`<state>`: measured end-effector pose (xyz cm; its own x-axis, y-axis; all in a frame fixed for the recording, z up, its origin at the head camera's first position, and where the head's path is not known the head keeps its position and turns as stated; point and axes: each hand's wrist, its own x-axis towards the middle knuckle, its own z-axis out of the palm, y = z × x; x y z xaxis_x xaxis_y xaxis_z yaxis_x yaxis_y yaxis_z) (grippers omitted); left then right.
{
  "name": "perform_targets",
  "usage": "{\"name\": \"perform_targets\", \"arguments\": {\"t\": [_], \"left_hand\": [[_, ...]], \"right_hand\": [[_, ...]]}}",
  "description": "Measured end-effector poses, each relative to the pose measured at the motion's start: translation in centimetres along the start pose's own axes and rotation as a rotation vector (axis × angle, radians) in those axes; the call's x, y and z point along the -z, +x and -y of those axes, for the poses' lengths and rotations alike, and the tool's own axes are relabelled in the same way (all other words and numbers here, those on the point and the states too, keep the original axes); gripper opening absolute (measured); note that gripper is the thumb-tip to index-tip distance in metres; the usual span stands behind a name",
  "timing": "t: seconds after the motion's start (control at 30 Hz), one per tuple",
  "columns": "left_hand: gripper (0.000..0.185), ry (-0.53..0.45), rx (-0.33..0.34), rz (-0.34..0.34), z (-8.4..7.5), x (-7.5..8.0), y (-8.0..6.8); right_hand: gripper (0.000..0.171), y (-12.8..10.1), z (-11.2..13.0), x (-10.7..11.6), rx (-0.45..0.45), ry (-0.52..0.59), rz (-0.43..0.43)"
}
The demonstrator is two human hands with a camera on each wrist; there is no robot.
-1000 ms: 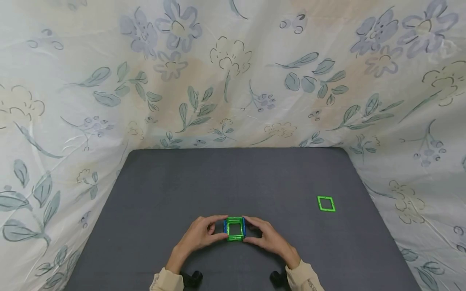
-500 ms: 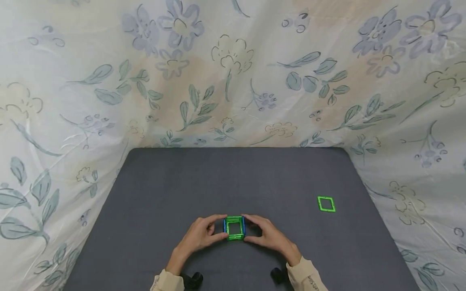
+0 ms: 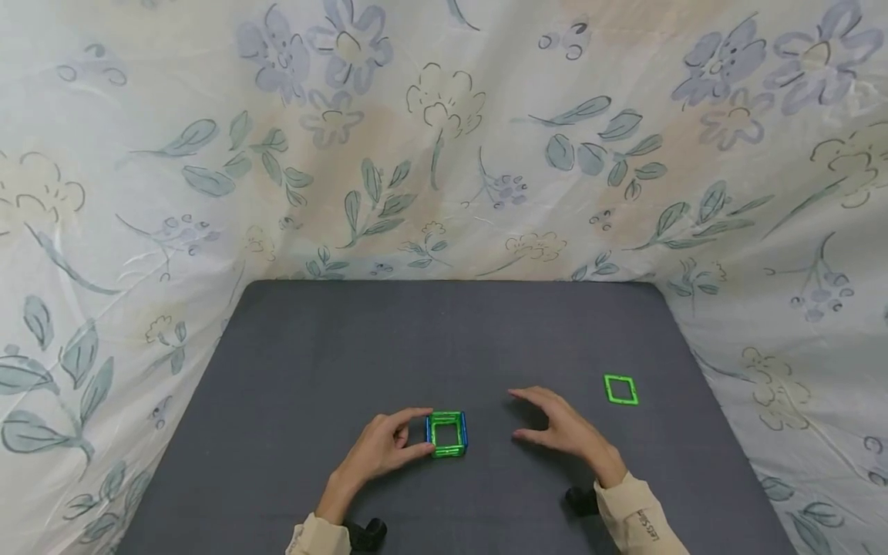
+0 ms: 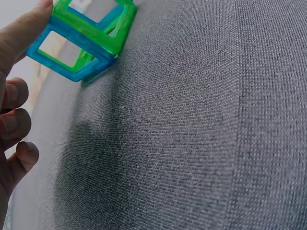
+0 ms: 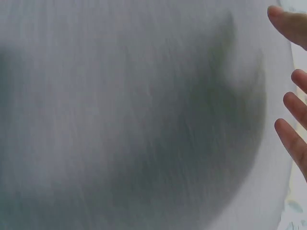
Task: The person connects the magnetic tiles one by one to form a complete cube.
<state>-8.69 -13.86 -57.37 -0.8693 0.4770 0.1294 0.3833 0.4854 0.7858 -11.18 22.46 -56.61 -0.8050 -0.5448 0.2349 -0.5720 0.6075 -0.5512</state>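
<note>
Near the front middle of the table, a small cube of magnetic tiles stands with green frames at its top and front and blue frames at its sides. My left hand pinches its left side between thumb and index finger. In the left wrist view, one blue frame of the cube shows low by the cloth, joined to green edges. To the right, my right hand is apart from the cube, thumb and fingers spread with nothing between them. Farther right a single green square magnetic tile lies flat.
A dark grey cloth covers the table. Behind it and along both sides hangs a floral curtain. Black wrist mounts sit by the beige sleeves.
My right hand has let go of the cube's right side and moved right, towards the single green tile. The left hand and the cube stay in place.
</note>
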Motion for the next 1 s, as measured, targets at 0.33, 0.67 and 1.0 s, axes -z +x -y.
{"name": "perform_targets", "arguments": {"t": [0.33, 0.67, 1.0], "left_hand": [[0.052, -0.001, 0.025, 0.008, -0.4, 0.3, 0.3], [0.051, 0.007, 0.025, 0.007, -0.4, 0.4, 0.2], [0.052, -0.002, 0.038, 0.015, -0.6, 0.7, 0.1]], "right_hand": [[0.072, -2.6, -3.6, 6.8, -0.125, -0.196, 0.013], [0.076, -5.0, -6.4, 11.0, -0.297, -0.225, 0.092], [0.084, -5.8, -8.3, 11.9, -0.361, -0.272, 0.161]]}}
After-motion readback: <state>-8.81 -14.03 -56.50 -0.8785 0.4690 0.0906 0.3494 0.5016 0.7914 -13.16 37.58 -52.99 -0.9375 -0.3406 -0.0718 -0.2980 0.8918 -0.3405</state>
